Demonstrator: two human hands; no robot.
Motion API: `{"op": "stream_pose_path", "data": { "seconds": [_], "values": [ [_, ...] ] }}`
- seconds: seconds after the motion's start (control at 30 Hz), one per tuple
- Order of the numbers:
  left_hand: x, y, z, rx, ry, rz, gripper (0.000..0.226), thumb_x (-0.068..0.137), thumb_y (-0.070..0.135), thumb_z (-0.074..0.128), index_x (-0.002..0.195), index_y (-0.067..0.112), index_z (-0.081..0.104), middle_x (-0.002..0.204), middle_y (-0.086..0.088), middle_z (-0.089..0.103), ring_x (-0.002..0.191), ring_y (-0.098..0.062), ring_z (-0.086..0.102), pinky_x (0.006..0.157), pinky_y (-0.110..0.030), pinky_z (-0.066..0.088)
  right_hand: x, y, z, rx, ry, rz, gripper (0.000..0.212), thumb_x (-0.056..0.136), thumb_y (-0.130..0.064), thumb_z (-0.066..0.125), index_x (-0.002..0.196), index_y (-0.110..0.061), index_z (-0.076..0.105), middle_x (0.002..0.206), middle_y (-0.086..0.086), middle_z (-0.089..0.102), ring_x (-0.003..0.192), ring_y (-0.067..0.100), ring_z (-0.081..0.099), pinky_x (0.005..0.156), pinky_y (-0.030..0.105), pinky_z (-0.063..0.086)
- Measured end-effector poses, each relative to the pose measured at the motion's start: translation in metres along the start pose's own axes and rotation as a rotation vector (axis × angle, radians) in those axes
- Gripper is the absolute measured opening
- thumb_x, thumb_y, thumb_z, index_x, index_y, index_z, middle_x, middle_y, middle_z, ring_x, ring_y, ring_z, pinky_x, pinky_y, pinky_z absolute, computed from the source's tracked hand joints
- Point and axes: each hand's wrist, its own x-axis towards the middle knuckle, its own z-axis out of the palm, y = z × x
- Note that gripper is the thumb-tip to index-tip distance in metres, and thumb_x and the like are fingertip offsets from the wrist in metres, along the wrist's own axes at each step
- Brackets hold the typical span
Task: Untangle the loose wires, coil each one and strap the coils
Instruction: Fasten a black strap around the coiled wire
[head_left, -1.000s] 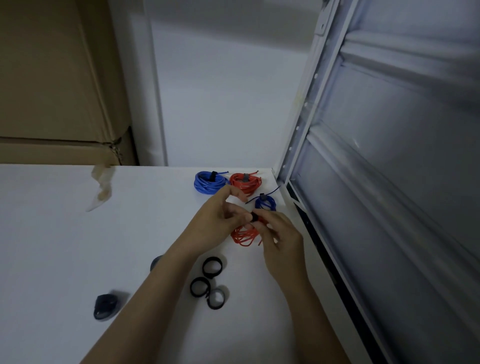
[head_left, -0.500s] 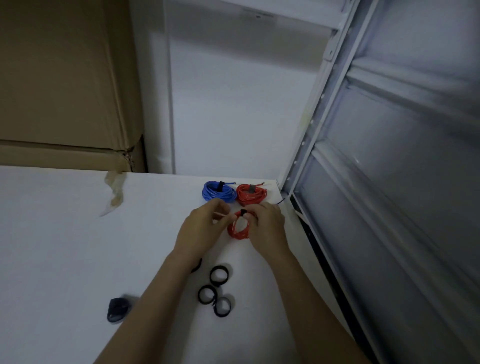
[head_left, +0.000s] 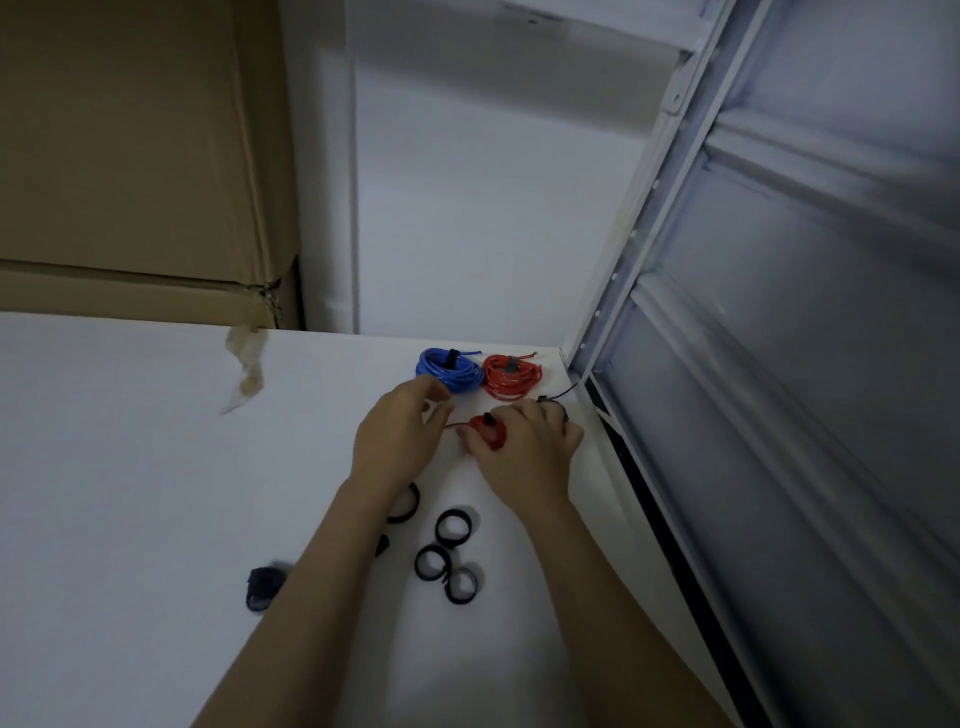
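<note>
Both hands had lowered the red coil onto the bench, just below the strapped blue coil and red one. Right hand gripped it; left hand, fingers loosely curled, held its loose end.

The white counter carries a blue coil and a red coil just beyond the hands, with black strap loops behind them, nearer the person.
</note>
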Motion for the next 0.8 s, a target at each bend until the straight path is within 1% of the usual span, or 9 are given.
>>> {"op": "stream_pose_path", "data": {
  "seconds": [0.13,0.23,0.3,0.4,0.5,0.53,0.6,0.7,0.8],
  "values": [
    [0.002,0.0,-0.001,0.012,0.02,0.021,0.009,0.093,0.025,0.058,0.1,0.019,0.061,0.109,0.005,0.066,0.097,-0.014,0.061,0.072,-0.026,0.04,-0.006,0.002,0.006,-0.014,-0.007,0.027,0.043,0.076,-0.062,0.061,0.095,-0.023,0.065,0.105,-0.003,0.06,0.109,0.023,0.043,0.084,0.038,0.022],
    [0.002,0.002,0.0,0.027,0.022,0.038,0.009,0.094,0.024,0.057,0.1,0.019,0.061,0.108,0.006,0.066,0.096,-0.014,0.061,0.072,-0.026,0.04,-0.004,0.002,0.006,-0.024,-0.026,0.006,0.046,0.077,-0.063,0.059,0.098,-0.023,0.064,0.108,-0.003,0.059,0.111,0.023,0.041,0.086,0.037,0.022],
    [0.0,0.002,-0.001,0.052,0.03,0.047,0.01,0.094,0.025,0.057,0.101,0.018,0.061,0.107,0.005,0.066,0.095,-0.015,0.061,0.072,-0.028,0.043,-0.005,0.004,0.003,-0.026,-0.037,-0.033,0.047,0.08,-0.062,0.058,0.101,-0.021,0.065,0.112,-0.001,0.058,0.112,0.025,0.042,0.086,0.038,0.023],
    [-0.003,0.002,-0.004,0.103,0.043,0.07,0.014,0.095,0.026,0.055,0.102,0.016,0.061,0.104,0.001,0.066,0.093,-0.018,0.061,0.075,-0.037,0.051,-0.007,0.005,-0.01,0.06,0.061,-0.106,0.04,0.081,-0.05,0.066,0.105,-0.018,0.068,0.114,0.003,0.06,0.108,0.028,0.049,0.084,0.039,0.032],
    [-0.005,0.007,-0.011,0.169,0.033,0.115,0.016,0.095,0.027,0.054,0.106,0.017,0.06,0.104,0.001,0.066,0.093,-0.018,0.06,0.074,-0.035,0.05,-0.003,0.004,-0.027,0.091,0.184,-0.195,0.028,0.078,-0.026,0.074,0.103,-0.014,0.07,0.108,0.006,0.062,0.098,0.031,0.055,0.078,0.039,0.04],
    [-0.006,0.008,-0.016,0.214,0.031,0.121,0.018,0.095,0.027,0.053,0.109,0.017,0.059,0.105,0.001,0.065,0.094,-0.019,0.059,0.074,-0.033,0.049,0.0,0.002,-0.032,0.103,0.179,-0.224,0.025,0.078,-0.02,0.073,0.102,-0.013,0.07,0.107,0.007,0.062,0.097,0.031,0.056,0.077,0.039,0.041],
    [-0.006,0.009,-0.03,0.321,0.043,0.131,0.02,0.096,0.029,0.052,0.112,0.018,0.057,0.106,0.001,0.064,0.096,-0.02,0.059,0.074,-0.032,0.046,0.009,-0.007,-0.04,0.129,0.117,-0.275,0.024,0.081,-0.014,0.067,0.105,-0.01,0.069,0.107,0.009,0.062,0.098,0.032,0.055,0.08,0.04,0.042],
    [-0.007,0.002,-0.062,0.489,0.056,0.138,0.022,0.096,0.029,0.05,0.114,0.017,0.055,0.109,-0.002,0.062,0.099,-0.024,0.057,0.074,-0.033,0.045,0.023,-0.025,-0.041,0.139,0.015,-0.345,0.027,0.088,-0.012,0.059,0.113,-0.007,0.065,0.109,0.012,0.061,0.101,0.032,0.054,0.086,0.04,0.042],
    [-0.016,-0.016,-0.1,0.59,0.083,0.087,0.023,0.096,0.027,0.05,0.115,0.014,0.054,0.111,-0.005,0.061,0.101,-0.026,0.057,0.073,-0.034,0.042,0.025,-0.055,-0.036,0.181,-0.043,-0.423,0.028,0.089,-0.012,0.057,0.115,-0.005,0.064,0.109,0.015,0.06,0.1,0.035,0.053,0.085,0.042,0.043]
  ]
}}
